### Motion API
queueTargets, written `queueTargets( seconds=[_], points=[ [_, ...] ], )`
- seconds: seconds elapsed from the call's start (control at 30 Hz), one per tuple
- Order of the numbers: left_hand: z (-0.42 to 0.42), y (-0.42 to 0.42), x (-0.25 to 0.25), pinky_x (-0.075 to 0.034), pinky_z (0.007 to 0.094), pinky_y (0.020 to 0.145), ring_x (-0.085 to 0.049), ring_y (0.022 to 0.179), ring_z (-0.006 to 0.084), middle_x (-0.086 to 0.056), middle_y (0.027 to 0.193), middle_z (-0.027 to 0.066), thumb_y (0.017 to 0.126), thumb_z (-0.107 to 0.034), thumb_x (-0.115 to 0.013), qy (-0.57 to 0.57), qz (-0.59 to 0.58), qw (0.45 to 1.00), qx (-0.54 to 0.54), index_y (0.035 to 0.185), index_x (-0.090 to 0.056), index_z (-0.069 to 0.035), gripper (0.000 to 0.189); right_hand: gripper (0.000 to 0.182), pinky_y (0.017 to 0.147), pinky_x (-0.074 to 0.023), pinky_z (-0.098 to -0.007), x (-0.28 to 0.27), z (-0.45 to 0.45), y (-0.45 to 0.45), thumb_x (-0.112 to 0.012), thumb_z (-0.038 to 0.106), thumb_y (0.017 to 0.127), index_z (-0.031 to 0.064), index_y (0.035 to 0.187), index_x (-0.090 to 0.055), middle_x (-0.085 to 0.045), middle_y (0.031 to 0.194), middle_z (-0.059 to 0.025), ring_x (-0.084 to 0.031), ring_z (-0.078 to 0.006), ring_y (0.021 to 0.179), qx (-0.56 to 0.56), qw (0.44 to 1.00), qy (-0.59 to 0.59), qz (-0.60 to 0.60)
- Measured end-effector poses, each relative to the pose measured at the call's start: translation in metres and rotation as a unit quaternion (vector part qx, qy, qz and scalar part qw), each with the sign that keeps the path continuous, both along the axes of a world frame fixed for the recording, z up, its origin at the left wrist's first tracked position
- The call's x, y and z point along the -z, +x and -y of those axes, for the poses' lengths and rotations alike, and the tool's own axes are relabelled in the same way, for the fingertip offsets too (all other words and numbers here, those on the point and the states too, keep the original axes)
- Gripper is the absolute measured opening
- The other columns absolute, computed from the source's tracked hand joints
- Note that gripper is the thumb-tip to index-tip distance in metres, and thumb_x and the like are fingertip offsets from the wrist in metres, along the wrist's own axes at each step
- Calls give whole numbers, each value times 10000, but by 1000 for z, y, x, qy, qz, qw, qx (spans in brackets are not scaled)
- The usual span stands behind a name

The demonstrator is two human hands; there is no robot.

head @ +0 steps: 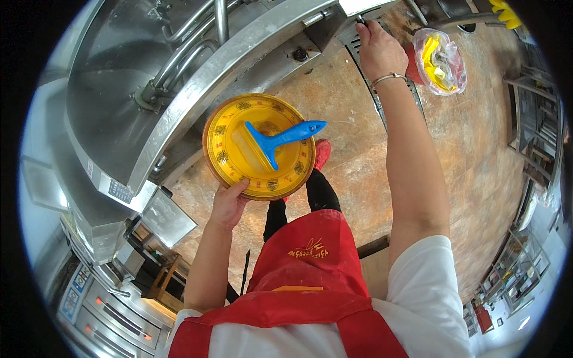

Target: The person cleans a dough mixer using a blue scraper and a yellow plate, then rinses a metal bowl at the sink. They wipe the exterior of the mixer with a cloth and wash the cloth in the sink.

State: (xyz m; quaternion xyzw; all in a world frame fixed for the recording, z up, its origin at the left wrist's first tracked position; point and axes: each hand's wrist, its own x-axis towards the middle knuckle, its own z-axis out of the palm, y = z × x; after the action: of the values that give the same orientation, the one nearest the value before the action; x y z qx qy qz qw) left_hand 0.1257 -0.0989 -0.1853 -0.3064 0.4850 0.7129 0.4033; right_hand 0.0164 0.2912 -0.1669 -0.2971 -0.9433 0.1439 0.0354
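My left hand (229, 203) grips the near rim of a round yellow bowl (291, 168) with dark printed motifs, its thumb over the edge. Across the inside of the bowl lies a blue-handled scraper (280, 141), the handle end reaching over the right rim. The scraper's blade rests against the bowl's inner side. At the top, my right hand (380, 49) is stretched forward with its thumb and fingers closed around a small black knob (361, 20) on a stainless steel fitting. Part of those fingers is hidden. A bracelet circles my right wrist.
A large stainless steel machine (112, 67) with bent metal pipes (179, 67) and a control panel stands to my left. A floor drain grate (418, 105) runs beneath my right arm. A plastic-lined bin (441, 62) holds yellow waste. Metal shelving (532, 129) lines the right.
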Motion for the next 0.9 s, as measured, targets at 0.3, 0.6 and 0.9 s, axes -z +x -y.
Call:
queueTargets(
  seconds=[0.3, 0.6, 0.9],
  points=[
    [13, 2, -4, -503, 379, 911, -580, 1098, 232, -573, 1223, 94, 895, -52, -558, -18, -4, 1000, -15, 1289, -457, -59, 407, 366, 761, -497, -455, 4, -7, -6, -443, 431, 932, 119, 1006, -619, -675, 942, -153, -641, -347, 898, -3, 998, 58, 15],
    [38, 10, -2, -498, 376, 917, -575, 1105, 230, -571, 1228, 90, 894, -61, -571, -12, 6, 999, -38, 1284, -451, -39, 409, 405, 791, -487, -486, -5, -32, -10, -446, 448, 932, 89, 1030, -604, -655, 966, -218, -620, -408, 919, 30, 996, 77, -21],
    [41, 8, 2, -487, 380, 934, -572, 1105, 233, -575, 1223, 101, 896, -63, -571, 15, 11, 999, -28, 1275, -463, -36, 395, 405, 827, -472, -484, -13, -29, -13, -419, 432, 938, 102, 1086, -602, -652, 1003, -204, -605, -398, 964, 27, 995, 73, 58]
  ],
)
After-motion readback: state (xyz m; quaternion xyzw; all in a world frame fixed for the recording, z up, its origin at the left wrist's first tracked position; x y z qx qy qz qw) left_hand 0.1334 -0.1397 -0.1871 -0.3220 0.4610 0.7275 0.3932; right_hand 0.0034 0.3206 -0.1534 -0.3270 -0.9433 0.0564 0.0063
